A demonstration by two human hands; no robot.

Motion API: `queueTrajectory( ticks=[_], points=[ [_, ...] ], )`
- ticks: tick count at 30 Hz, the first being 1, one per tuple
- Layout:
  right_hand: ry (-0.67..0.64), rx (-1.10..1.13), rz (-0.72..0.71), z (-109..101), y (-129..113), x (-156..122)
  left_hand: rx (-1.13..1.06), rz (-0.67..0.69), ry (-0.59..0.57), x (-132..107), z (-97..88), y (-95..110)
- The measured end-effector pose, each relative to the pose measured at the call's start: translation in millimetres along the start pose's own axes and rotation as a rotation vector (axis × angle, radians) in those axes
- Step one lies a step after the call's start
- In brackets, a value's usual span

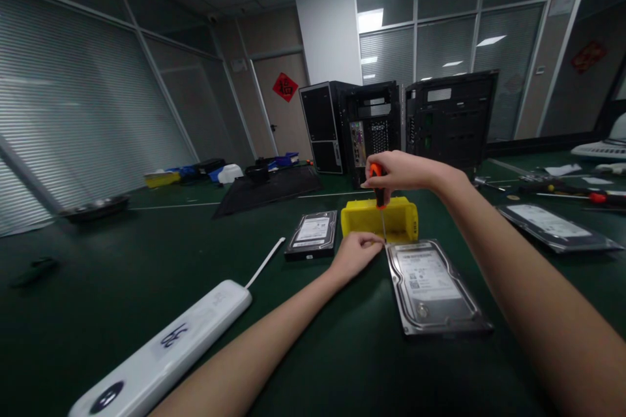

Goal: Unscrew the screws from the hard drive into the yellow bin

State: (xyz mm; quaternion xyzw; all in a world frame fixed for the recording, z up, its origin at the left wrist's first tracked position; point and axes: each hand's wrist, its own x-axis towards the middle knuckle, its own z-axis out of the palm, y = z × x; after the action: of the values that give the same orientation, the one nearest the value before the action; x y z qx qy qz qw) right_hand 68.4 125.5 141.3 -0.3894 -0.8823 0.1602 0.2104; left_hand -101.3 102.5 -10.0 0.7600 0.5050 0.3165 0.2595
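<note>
My right hand [391,170] is wrapped round the orange and black handle of a screwdriver [378,188]. The screwdriver stands upright with its thin shaft pointing down, its tip near the far left corner of a silver hard drive [433,280]. That drive lies label side up on the green table. Close to the tip, my left hand [359,252] rests low with thumb and fingers pinched together; what they hold, if anything, is too small to make out. Just behind the shaft is a yellow bin [403,215], its open side facing me. A second hard drive [313,234] lies left of the bin.
A white device marked 39 [171,339] lies at front left. On the right are a third hard drive [552,224] and tools [577,192]. Black computer cases [450,113] stand behind the bin. A dark mat [274,188] lies at back left.
</note>
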Motion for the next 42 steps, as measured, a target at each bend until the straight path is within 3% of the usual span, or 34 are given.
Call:
queueTrajectory(
  ticks=[4, 11, 20, 27, 33, 42],
  points=[
    [-0.017, 0.023, 0.009, 0.4, 0.2, -0.1, -0.005, -0.002, -0.001, -0.2, -0.2, 1.6],
    [-0.086, 0.286, 0.067, 2.9, 4.5, -2.0, 0.015, -0.016, -0.005, -0.4, -0.8, 4.6],
    [-0.205, 0.252, 0.055, -7.7, -0.5, -8.1, 0.021, 0.002, -0.008, 1.1, 0.9, -3.1],
    [-0.105, 0.268, 0.088, -3.9, 8.0, -4.1, 0.003, 0.001, -0.007, 0.6, 0.5, -1.7],
    [0.090, 0.062, 0.109, 4.1, 12.2, 3.0, 0.018, 0.005, -0.016, -0.4, -0.5, 1.6],
    [-0.019, 0.198, 0.167, 5.1, 11.1, 3.9, -0.041, -0.012, -0.004, 2.5, 1.9, -3.3]
  ],
)
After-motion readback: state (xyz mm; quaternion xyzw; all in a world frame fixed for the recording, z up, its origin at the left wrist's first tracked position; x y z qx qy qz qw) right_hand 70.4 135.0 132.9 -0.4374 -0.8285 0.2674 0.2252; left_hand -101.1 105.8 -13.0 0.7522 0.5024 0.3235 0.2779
